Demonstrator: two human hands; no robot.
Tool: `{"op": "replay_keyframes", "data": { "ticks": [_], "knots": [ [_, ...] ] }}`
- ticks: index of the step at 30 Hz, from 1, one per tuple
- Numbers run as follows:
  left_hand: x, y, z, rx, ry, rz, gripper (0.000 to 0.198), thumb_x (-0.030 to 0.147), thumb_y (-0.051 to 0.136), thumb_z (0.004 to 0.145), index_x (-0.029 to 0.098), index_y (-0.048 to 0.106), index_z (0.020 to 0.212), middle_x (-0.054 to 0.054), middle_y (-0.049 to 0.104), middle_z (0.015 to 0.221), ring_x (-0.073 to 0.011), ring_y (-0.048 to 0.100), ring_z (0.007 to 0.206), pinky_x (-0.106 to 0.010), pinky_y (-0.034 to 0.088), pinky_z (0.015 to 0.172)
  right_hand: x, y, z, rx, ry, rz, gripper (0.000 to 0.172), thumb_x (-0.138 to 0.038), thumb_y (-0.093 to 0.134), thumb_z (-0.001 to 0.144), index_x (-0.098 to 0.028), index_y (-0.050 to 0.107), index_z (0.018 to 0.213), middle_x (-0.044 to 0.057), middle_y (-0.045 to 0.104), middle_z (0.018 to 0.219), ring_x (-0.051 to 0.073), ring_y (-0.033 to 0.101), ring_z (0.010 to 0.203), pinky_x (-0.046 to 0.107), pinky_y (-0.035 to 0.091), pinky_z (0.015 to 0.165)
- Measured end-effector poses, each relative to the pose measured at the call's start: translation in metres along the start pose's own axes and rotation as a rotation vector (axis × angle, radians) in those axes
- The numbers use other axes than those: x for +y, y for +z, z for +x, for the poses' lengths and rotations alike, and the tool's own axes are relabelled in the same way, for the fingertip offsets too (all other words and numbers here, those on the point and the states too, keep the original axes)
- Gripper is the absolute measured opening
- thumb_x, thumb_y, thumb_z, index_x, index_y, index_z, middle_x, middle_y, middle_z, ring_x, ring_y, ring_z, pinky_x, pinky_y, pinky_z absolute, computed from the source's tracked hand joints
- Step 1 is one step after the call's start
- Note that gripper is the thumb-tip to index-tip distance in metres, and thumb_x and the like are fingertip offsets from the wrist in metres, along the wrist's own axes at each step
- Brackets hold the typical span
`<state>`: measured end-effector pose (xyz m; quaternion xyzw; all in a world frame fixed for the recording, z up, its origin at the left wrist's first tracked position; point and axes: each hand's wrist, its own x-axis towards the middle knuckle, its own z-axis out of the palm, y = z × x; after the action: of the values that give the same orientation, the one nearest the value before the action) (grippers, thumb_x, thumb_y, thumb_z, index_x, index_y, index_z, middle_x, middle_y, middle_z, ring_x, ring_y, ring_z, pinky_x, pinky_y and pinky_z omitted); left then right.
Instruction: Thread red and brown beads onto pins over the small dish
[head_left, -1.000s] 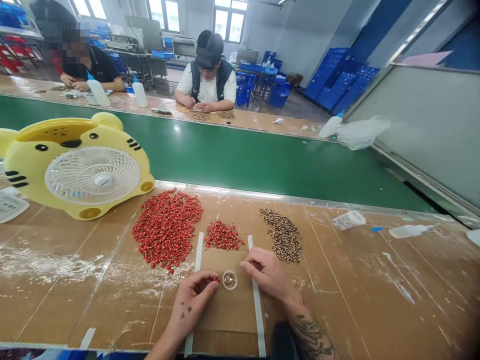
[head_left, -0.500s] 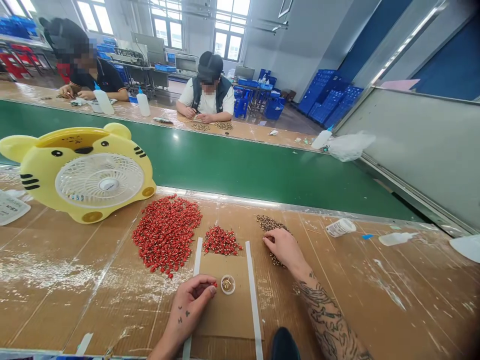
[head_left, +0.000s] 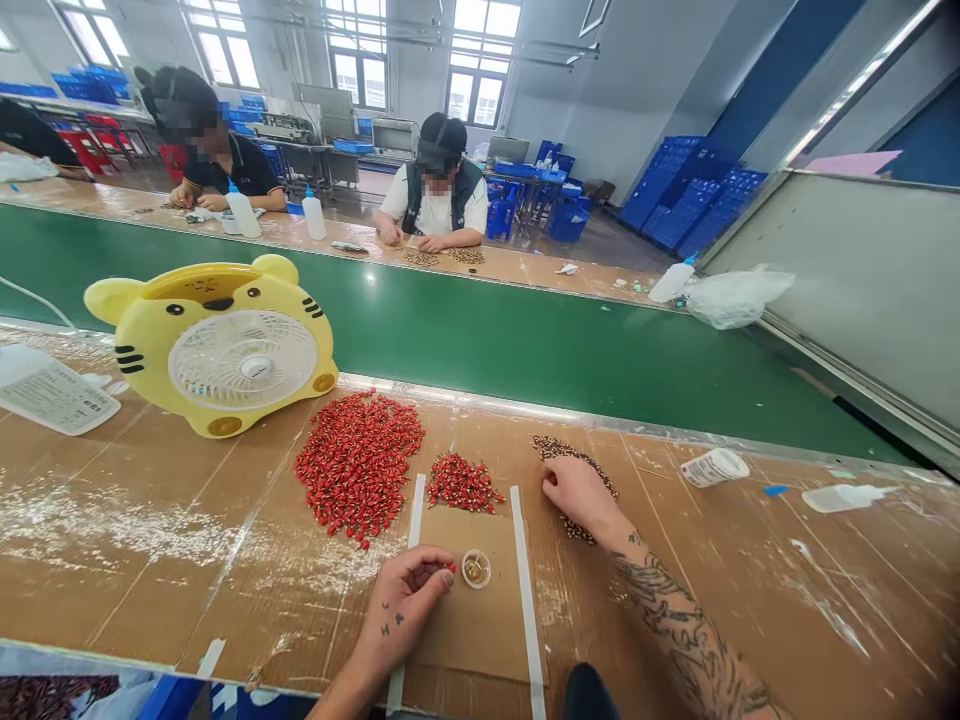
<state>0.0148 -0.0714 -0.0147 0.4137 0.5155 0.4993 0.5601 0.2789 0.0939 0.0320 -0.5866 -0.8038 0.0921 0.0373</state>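
Note:
My left hand (head_left: 405,600) rests on the cardboard-covered bench, its fingers pinched on a small red piece (head_left: 448,568) beside a tiny clear cap (head_left: 475,569) of yellowish liquid. My right hand (head_left: 574,490) lies on the pile of small dark metal parts (head_left: 559,449), fingers curled down into it; what they hold is hidden. A small heap of red pieces (head_left: 465,484) sits just beyond the cap, between two white tape strips (head_left: 523,560). A larger red heap (head_left: 360,462) lies to its left.
A yellow tiger-shaped desk fan (head_left: 225,345) stands at the back left by a printed paper sheet (head_left: 52,392). A white bottle (head_left: 716,466) and a squeeze bottle (head_left: 844,496) lie on the right. Beyond the green conveyor belt (head_left: 525,340), two people work at another bench.
My right hand left the spot beside the cap and reached forward onto the dark parts pile. The left hand kept its pinch on the red piece. The view shifted left.

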Motion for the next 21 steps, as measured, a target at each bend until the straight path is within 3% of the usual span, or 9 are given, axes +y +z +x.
{"op": "replay_keyframes", "data": {
  "ticks": [4, 7, 10, 14, 21],
  "knots": [
    [0.000, 0.002, -0.001, 0.020, 0.001, -0.023, 0.014, 0.025, 0.071, 0.077, 0.015, 0.076, 0.087, -0.006, 0.074, 0.074, -0.0164, 0.065, 0.067, -0.023, 0.050, 0.064, -0.025, 0.001, -0.029, 0.013, -0.073, 0.174, 0.016, -0.014, 0.051, 0.082, -0.018, 0.067, 0.083, 0.002, 0.069, 0.083, 0.016, 0.063, 0.075, 0.023, 0.046, 0.069],
    [0.001, 0.004, -0.003, 0.049, 0.039, -0.009, 0.012, 0.023, 0.070, 0.078, 0.016, 0.076, 0.086, -0.006, 0.074, 0.076, -0.0165, 0.066, 0.068, -0.023, 0.050, 0.064, -0.057, 0.007, -0.059, 0.036, -0.243, 0.626, 0.011, -0.017, 0.054, 0.083, -0.019, 0.063, 0.077, 0.002, 0.065, 0.080, 0.017, 0.062, 0.077, 0.025, 0.046, 0.073],
    [0.005, 0.006, -0.008, 0.085, 0.133, 0.062, 0.010, 0.022, 0.069, 0.080, 0.018, 0.077, 0.086, -0.005, 0.074, 0.078, -0.0166, 0.066, 0.071, -0.023, 0.051, 0.064, -0.088, 0.013, -0.081, 0.010, -0.337, 0.828, 0.011, -0.018, 0.057, 0.084, -0.019, 0.068, 0.079, 0.002, 0.062, 0.082, 0.016, 0.060, 0.078, 0.026, 0.046, 0.073],
    [0.016, 0.008, -0.016, 0.066, 0.289, 0.152, 0.011, 0.018, 0.067, 0.084, 0.021, 0.077, 0.088, -0.005, 0.074, 0.083, -0.0170, 0.068, 0.078, -0.023, 0.053, 0.071, -0.108, 0.013, -0.087, -0.033, -0.363, 0.897, 0.014, -0.019, 0.058, 0.090, -0.021, 0.072, 0.089, 0.003, 0.063, 0.085, 0.015, 0.061, 0.080, 0.026, 0.046, 0.074],
    [0.029, 0.010, -0.021, 0.065, 0.485, 0.253, 0.020, 0.009, 0.065, 0.086, 0.023, 0.076, 0.094, -0.004, 0.074, 0.087, -0.0158, 0.070, 0.079, -0.023, 0.054, 0.073, -0.114, 0.006, -0.089, -0.043, -0.316, 0.802, 0.016, -0.013, 0.065, 0.087, -0.021, 0.065, 0.100, 0.001, 0.067, 0.086, 0.016, 0.062, 0.081, 0.026, 0.046, 0.078]
  ]
}}
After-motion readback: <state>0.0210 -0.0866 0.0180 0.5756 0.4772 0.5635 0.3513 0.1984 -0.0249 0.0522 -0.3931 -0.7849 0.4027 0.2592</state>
